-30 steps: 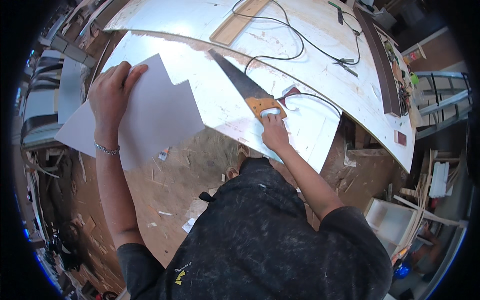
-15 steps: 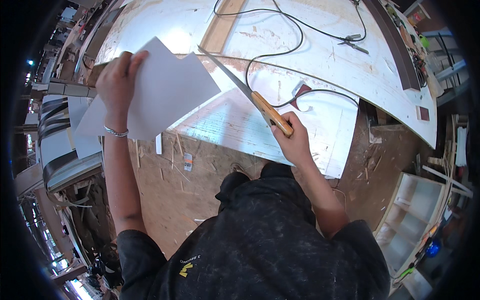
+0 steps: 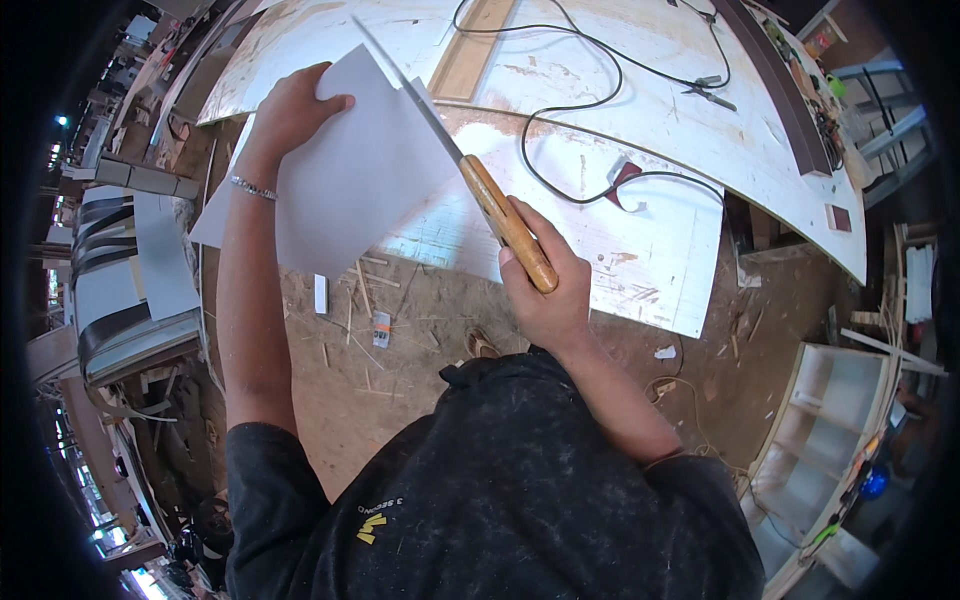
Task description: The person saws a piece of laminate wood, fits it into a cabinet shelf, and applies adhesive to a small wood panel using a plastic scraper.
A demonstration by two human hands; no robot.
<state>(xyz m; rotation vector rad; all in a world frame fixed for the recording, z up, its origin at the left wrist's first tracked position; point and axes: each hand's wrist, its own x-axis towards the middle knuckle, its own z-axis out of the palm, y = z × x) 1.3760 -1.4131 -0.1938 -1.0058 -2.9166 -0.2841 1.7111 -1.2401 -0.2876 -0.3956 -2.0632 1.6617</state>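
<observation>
Seen from my head, looking down: my left hand [image 3: 290,105] is closed on the top edge of a pale grey sheet [image 3: 350,185], thumb on its upper face, fingers hidden behind. The sheet hangs tilted in the air, partly over the near edge of the white counter [image 3: 650,110] and partly over the floor [image 3: 400,330].

My right hand [image 3: 545,295] is wrapped tight around the wooden handle of a handsaw [image 3: 455,155]. The thin metal blade runs up and away from the handle, crossing the right-hand edge of the sheet; I cannot tell whether the blade touches it.

A black cable [image 3: 560,120] snakes over the counter, beyond the saw. A wooden plank [image 3: 470,55] lies on the counter above the sheet. On the floor under the sheet lie sawdust, wood splinters and a small white block [image 3: 320,293]. Far right of the counter stands a pale open shelf unit [image 3: 830,430]. My dark, dust-specked shirt [image 3: 500,490] fills the bottom of the view.
</observation>
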